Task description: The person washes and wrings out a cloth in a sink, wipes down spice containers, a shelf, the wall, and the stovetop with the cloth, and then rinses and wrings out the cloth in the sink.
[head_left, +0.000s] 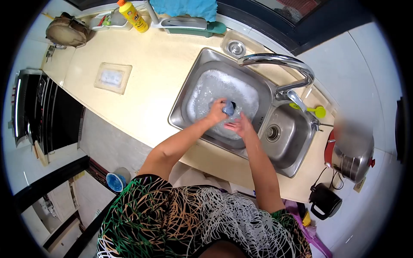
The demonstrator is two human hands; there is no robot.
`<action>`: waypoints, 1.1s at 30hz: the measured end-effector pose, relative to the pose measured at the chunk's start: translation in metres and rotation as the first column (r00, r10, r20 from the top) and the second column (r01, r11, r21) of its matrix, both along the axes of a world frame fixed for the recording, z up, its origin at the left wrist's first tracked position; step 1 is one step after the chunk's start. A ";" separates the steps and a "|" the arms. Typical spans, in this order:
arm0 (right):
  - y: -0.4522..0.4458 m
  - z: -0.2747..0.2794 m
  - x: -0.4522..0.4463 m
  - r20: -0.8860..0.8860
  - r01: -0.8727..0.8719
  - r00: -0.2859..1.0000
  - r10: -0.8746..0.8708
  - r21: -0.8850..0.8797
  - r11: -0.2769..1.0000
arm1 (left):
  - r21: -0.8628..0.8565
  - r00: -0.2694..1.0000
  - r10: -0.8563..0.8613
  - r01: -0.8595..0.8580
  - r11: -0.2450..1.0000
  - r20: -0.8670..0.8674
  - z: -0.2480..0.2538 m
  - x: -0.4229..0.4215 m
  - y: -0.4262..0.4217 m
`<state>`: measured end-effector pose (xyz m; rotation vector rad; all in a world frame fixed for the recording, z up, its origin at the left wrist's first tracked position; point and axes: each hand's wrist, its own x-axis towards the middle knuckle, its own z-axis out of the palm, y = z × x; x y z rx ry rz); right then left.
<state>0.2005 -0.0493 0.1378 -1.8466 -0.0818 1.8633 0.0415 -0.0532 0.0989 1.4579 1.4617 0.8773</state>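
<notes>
- Gripping a small blue item (228, 109), the left hand (217, 111) in the head view has its fingers curled round one side of it, above the foamy water (221, 81) of the large sink bowl (266, 101).
- The right hand (240, 125) is just beside it, fingers loose and spread, holding nothing; whether a fingertip touches the blue item, I cannot tell.
- Suds probably make skin and item slick, so a weak grip could let it slip; the foam might then hide it, or it might knock against the hard steel.
- A quick movement could also splash water over the front rim onto the counter (142, 103).
- The blue item looks smooth and rounded, with a dark patch at one end; whether that is an opening is unclear.
- White froth gathers thickly along the edges, around greyer water.
- The tap (279, 61) is a shiny curved tube; the small sink bowl (289, 148) has a round metal drain (272, 133).
</notes>
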 end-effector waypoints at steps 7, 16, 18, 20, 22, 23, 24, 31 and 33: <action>0.016 -0.014 -0.025 -0.450 0.001 0.886 -0.115 -0.246 0.969 | -0.199 0.950 -0.163 0.220 0.955 0.266 0.075 -0.011 -0.030; -0.013 0.053 -0.023 -0.635 -0.133 0.744 0.209 0.166 0.977 | -0.510 0.471 0.258 0.553 0.659 0.844 0.100 -0.066 0.015; -0.013 0.074 -0.024 -0.856 -0.203 0.446 0.260 0.186 0.961 | -0.480 0.545 0.152 0.533 0.696 0.825 0.091 -0.067 0.021; -0.022 0.090 -0.033 -0.835 -0.207 0.444 0.326 0.258 0.944 | -0.478 0.474 0.200 0.592 0.649 0.857 0.088 -0.063 0.024; -0.031 0.082 -0.036 -0.865 -0.032 0.419 0.278 0.292 0.956 | -0.455 0.451 0.189 0.606 0.653 0.872 0.091 -0.053 0.021; -0.034 0.089 -0.037 -0.859 0.029 0.482 0.173 0.213 0.977 | -0.430 0.352 0.253 0.660 0.615 0.901 0.104 -0.048 0.018; -0.039 0.094 -0.040 -0.857 0.030 0.485 0.175 0.217 0.976 | -0.397 0.251 0.318 0.712 0.580 0.914 0.112 -0.043 0.016; -0.055 0.146 -0.067 -0.880 0.317 0.459 -0.120 0.036 0.948 | 0.095 -0.186 0.025 0.611 0.786 0.982 0.139 -0.021 -0.008; -0.058 0.130 -0.063 -0.893 0.296 0.438 -0.103 0.035 0.955 | -0.003 -0.127 0.105 0.618 0.786 0.986 0.126 -0.020 -0.007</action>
